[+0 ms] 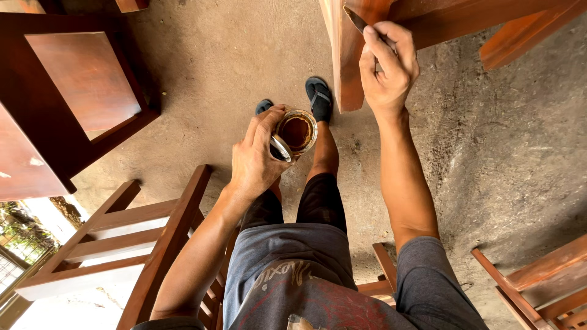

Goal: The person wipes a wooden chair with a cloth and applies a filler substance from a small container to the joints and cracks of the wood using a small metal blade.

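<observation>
My left hand grips a small round tin holding dark brown liquid, its bent-back lid under my fingers. It hovers above my legs and sandalled feet. My right hand is raised higher and pinches a thin brush handle, its tip against a reddish wooden furniture leg. The brush's bristles are hard to make out.
A dark varnished wooden chair stands at the left. A slatted wooden chair back is at the lower left, and another wooden frame at the lower right. More reddish wood crosses the top right. The floor is rough concrete.
</observation>
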